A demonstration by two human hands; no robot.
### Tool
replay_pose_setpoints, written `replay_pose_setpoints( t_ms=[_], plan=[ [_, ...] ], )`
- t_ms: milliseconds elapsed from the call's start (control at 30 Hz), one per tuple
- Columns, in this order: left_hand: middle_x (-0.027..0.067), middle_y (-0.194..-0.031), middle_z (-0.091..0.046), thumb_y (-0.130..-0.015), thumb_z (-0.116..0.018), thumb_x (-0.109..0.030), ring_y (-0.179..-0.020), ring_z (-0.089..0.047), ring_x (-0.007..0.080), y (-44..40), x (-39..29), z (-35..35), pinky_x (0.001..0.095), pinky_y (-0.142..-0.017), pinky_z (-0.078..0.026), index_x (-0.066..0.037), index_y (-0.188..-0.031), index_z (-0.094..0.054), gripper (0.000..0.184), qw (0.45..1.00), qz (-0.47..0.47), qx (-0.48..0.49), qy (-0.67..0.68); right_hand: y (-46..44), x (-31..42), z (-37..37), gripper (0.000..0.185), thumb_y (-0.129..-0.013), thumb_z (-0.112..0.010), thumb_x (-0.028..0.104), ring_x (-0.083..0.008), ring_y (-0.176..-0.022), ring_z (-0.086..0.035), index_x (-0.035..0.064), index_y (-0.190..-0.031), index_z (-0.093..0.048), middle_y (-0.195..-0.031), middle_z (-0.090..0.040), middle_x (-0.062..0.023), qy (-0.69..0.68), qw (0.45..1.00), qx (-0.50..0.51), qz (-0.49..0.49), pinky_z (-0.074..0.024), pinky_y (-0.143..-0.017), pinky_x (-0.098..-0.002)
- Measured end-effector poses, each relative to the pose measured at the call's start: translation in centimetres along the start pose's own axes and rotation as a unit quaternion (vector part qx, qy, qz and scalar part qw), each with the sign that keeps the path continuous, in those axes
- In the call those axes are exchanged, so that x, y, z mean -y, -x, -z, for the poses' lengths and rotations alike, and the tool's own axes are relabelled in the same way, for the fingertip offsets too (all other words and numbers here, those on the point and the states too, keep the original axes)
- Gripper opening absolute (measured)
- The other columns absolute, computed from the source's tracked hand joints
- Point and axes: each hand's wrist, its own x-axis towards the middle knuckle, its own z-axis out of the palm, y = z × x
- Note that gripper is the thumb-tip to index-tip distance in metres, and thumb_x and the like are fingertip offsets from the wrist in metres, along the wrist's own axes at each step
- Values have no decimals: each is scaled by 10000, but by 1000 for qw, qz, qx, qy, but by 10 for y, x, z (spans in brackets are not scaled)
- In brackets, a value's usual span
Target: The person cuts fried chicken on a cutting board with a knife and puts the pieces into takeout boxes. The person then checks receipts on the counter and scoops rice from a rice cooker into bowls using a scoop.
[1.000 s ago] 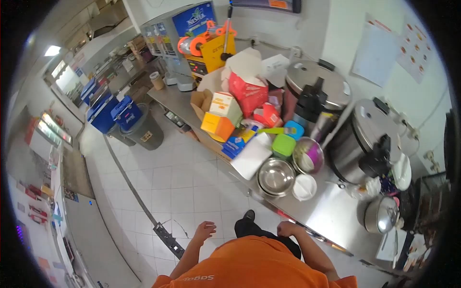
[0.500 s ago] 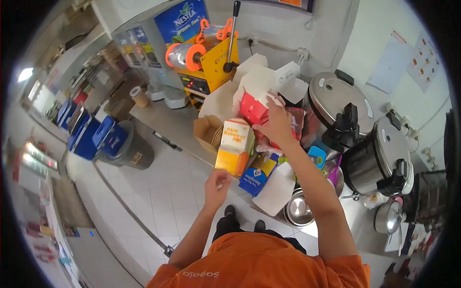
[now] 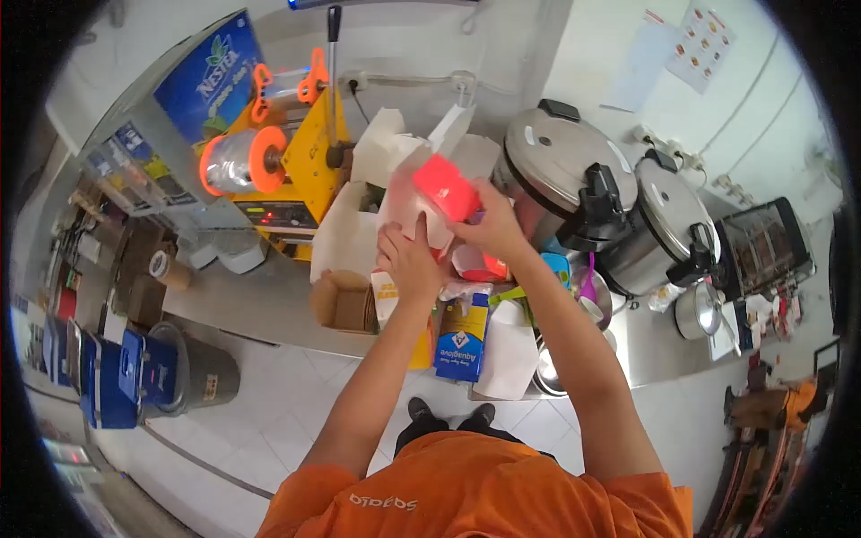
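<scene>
A red paper food carton [image 3: 445, 186] is pinched at its right side by my right hand [image 3: 491, 224], raised over the pile on the counter. My left hand [image 3: 413, 262] has its fingers apart, the index finger stretched up against white cardboard [image 3: 405, 208] just below the carton. Partly hidden under my left forearm is a yellow and white box [image 3: 386, 300]. A brown cardboard box [image 3: 343, 300] stands open to its left. Below my right hand lie more red packs [image 3: 475, 262] and a blue and yellow Aquaglove box [image 3: 461, 341].
Two large steel cookers [image 3: 567, 170] with black handles stand at the right. A yellow sealing machine [image 3: 291, 184] with a lever and film rolls is at the back left, beside a Nestea dispenser [image 3: 193, 99]. A grey bin [image 3: 211, 368] is on the floor.
My right hand has lifted the red carton from among the white flaps. My left hand has moved up from the yellow and white box to the white cardboard. The view has turned right.
</scene>
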Motion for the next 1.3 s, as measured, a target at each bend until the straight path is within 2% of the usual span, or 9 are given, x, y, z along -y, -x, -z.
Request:
replay_pose_setpoints(
  t_ms=[133, 200, 400, 433, 600, 800, 1033, 1167, 1300],
  plan=[
    [166, -1246, -484, -708, -795, -293, -1211, -435, 361, -9, 9, -8, 525, -969, -347, -168, -1039, -744, 357, 996, -61, 31, -53, 53, 97, 77, 581, -697, -867, 212, -268, -985, -650, 25, -1147, -553, -1025, -653, -122, -84, 992, -19, -96, -510, -876, -348],
    [189, -1239, -525, -792, -707, -208, -1287, -412, 434, -7, -4, 8, 594, -1062, -290, -121, -1039, -720, 262, 992, -120, -17, -22, 110, 129, 115, 655, -686, -919, 278, -220, -976, -659, 33, -1194, -585, -1054, -650, -116, 119, 992, 10, -45, -512, -839, -327],
    [240, -1398, -454, -841, -726, -187, -1310, -393, 440, 53, -74, 124, 559, -1051, -321, -35, -864, -611, 192, 953, -273, 14, 131, 279, 156, 182, 460, -791, -809, 250, -371, -898, -626, 40, -1127, -573, -946, -653, -154, 257, 933, 17, -250, -493, -771, -463],
    [252, -1383, -484, -812, -728, -130, -1356, -330, 467, 76, -75, 127, 606, -1112, -227, -48, -791, -574, 176, 938, -290, 45, 186, 304, 148, 194, 418, -825, -776, 226, -386, -902, -623, 36, -1132, -565, -942, -654, -163, 259, 922, -3, -289, -492, -773, -477],
    [75, -1168, -648, -684, -791, -105, -1157, -533, 376, 178, -181, 125, 491, -998, -413, -101, -759, -644, 165, 727, -439, 379, 368, 419, 125, 274, 222, -962, -558, 236, -454, -808, -622, 27, -1037, -554, -829, -663, -244, 251, 892, -23, -375, -473, -740, -533],
    [77, -1176, -636, -687, -810, -111, -1190, -514, 390, 262, -311, 84, 493, -953, -440, -100, -759, -648, 178, 677, -485, 394, 389, 508, 84, 365, 251, -1011, -496, 277, -452, -731, -630, 34, -1033, -555, -783, -659, -254, 266, 874, -73, -400, -472, -709, -526],
    [92, -1207, -628, -733, -800, -126, -1217, -508, 392, 297, -403, 13, 477, -971, -442, -79, -776, -670, 145, 693, -520, 357, 348, 543, -17, 443, 307, -914, -614, 326, -429, -704, -657, 44, -1007, -538, -721, -660, -197, 281, 876, -102, -378, -505, -683, -520],
    [149, -1327, -560, -822, -759, -143, -1233, -502, 392, 299, -447, -21, 474, -999, -427, -33, -1222, -538, 470, 733, -404, 252, 486, 548, -113, 451, 217, -894, -601, 232, -388, -689, -678, 59, -1006, -534, -726, -672, -185, 362, 841, -108, -388, -518, -661, -496],
    [213, -1427, -460, -891, -712, -174, -1263, -494, 326, 229, -537, -68, 453, -1063, -369, 18, -1424, -333, 681, 870, -239, 103, 418, 562, -197, 440, 188, -900, -605, 233, -361, -718, -682, 61, -958, -560, -731, -677, -164, 387, 815, -70, -426, -483, -687, -513]
  ],
)
